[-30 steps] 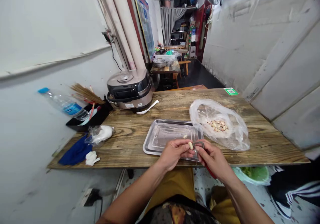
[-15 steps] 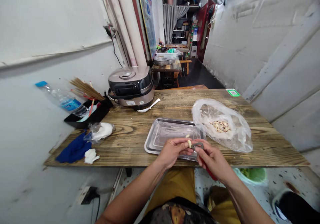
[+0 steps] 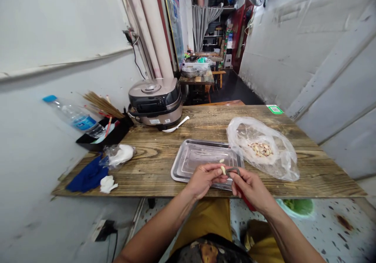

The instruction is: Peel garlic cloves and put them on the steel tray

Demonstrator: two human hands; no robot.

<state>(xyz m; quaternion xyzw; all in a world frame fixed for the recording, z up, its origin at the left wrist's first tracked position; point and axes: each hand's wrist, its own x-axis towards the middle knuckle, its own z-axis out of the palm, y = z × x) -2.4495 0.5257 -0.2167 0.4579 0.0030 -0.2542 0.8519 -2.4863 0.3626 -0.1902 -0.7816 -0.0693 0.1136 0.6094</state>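
Fingers of the left hand (image 3: 202,180) pinch a pale garlic clove (image 3: 223,170) between thumb and forefinger; those of the right hand (image 3: 249,184) are closed round a red-handled tool (image 3: 248,203).

From my remote post I log the rest by size. Wooden table (image 3: 317,177): fills the middle of my view. Rice cooker (image 3: 155,102): at the far left corner, lid down. Clear plastic bag (image 3: 283,165): right half, mouth open, a heap of cloves (image 3: 261,149) inside; its left side overlaps the metal tray (image 3: 179,165). I place that tray against the near edge, about midway along. Black holder (image 3: 117,132): by the left edge, carrying a blue-capped bottle (image 3: 78,118), tilted, and a bundle of thin sticks (image 3: 102,104). Blue cloth (image 3: 87,175): near left corner. White packet in clear film (image 3: 121,155): just beyond the cloth. White spoon (image 3: 176,125): in front of the cooker. Crumpled tissue (image 3: 108,184): beside the cloth, near edge. Green-bordered sticker (image 3: 275,109): far right corner.

Smallest: a loose clove (image 3: 221,161) lies in the tray. I note the pinched one above the tray's near right part, the tool's grey metal end just beside it; contact I cannot tell.
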